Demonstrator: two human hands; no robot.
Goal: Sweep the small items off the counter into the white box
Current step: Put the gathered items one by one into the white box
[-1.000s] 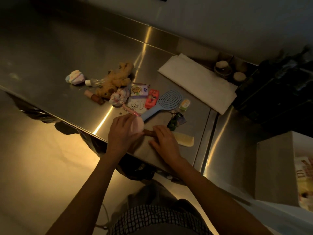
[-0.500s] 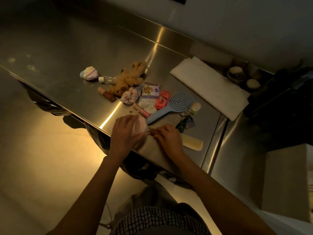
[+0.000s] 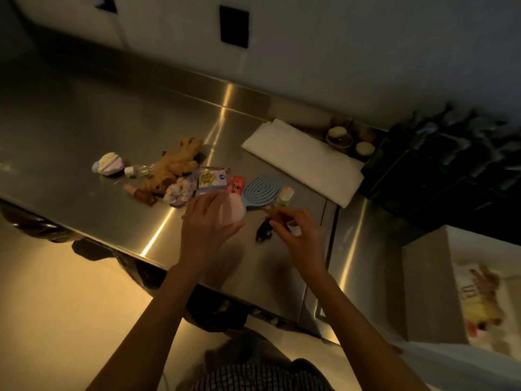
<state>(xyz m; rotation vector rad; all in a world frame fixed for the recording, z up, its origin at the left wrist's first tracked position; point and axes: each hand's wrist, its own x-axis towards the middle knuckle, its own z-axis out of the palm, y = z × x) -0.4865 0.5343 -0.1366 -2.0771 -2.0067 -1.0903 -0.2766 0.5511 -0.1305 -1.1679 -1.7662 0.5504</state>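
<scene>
A long shiny metal counter point(image 3: 118, 131) runs under a pale wall in a dim room. At the right, lower than the counter, stands the white box point(image 3: 428, 289) with some blurry things inside it. A folded white cloth point(image 3: 303, 160) lies far back on the counter.

The small items sit in a bunch near the middle. A tan plush toy point(image 3: 176, 163) lies far and left. A blue hairbrush point(image 3: 262, 189) lies to the right of it, partly under the hands. Between them sit a small printed packet point(image 3: 212, 179) and a red packet point(image 3: 236, 184). A pastel round toy point(image 3: 108, 164) is farthest left, with a little clear bottle point(image 3: 138, 170) beside it.

The left hand point(image 3: 210, 221) curls its fingers around a pink round thing point(image 3: 232, 211). The right hand point(image 3: 300, 234) pinches a small brown piece point(image 3: 273, 212) with its fingertips. A dark little thing point(image 3: 263, 231) lies just under that hand.
</scene>
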